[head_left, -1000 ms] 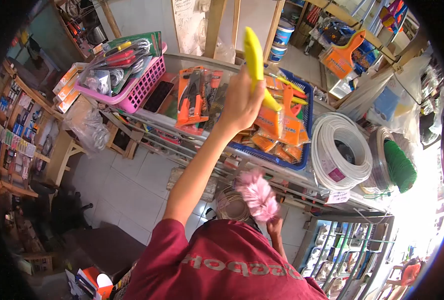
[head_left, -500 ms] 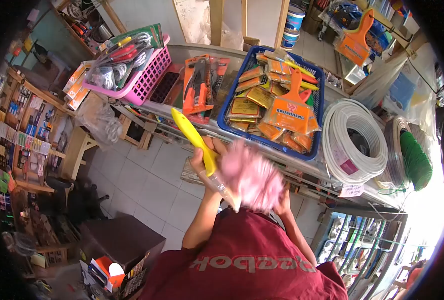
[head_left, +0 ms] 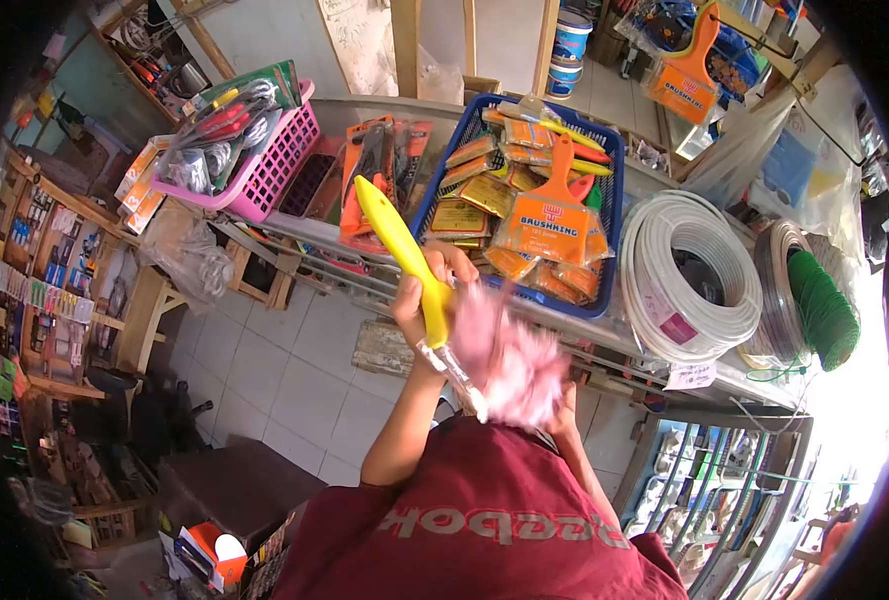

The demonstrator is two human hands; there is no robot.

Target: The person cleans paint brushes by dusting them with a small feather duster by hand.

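Left hand [head_left: 412, 312] around yellow-handled tool [head_left: 396, 236]

The yellow handle [head_left: 396, 240] is smooth plastic, the duster [head_left: 512, 360] fluffy, the shirt [head_left: 464, 472] matt cloth.

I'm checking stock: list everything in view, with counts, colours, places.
Brush: one, yellow, centre
Duster: one, pink, centre
Counter: one, grey, middle
Crate: one, blue, on counter
Packs: many, mostly orange, in crate
Basket: one, pink, counter's left
Tools: several, orange, beside basket
Cable: one, white, right of crate
Cord: one, green, far right
Buckets: two, blue, behind counter
Hanging brush: one, orange, upper right
Small goods: countless, mixed, left and right
Shirt: one, maroon, bottom
Left grip: one, bare, on brush
Right grip: one, bare, by duster
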